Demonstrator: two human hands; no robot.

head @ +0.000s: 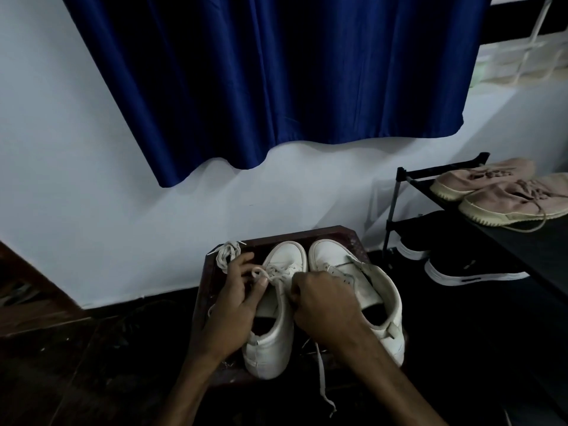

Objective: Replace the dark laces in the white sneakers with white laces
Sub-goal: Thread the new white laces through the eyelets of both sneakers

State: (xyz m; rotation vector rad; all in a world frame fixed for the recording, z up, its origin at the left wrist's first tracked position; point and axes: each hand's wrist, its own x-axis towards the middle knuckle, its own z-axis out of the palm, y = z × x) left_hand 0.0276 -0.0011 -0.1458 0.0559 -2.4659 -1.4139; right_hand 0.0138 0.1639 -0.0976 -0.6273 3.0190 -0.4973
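Two white sneakers stand side by side on a dark wooden stool [344, 236], toes toward the wall. The left sneaker [272, 342] carries a white lace [284, 272] through its eyelets. My left hand [235, 302] pinches a loop of that lace over the tongue. On the same shoe, my right hand [322, 302] grips the lace's other part, and a loose end [322, 379] hangs down off the stool's front. The right sneaker [368, 290] lies open with its tongue pulled back; my right hand hides part of it. A bundled white lace [226, 253] rests at the stool's far left corner.
A black shoe rack [396, 198] stands at the right, holding beige sneakers [504, 195] on top and black shoes with white soles [467, 269] below. A blue curtain [276, 72] hangs on the white wall behind. The floor is dark.
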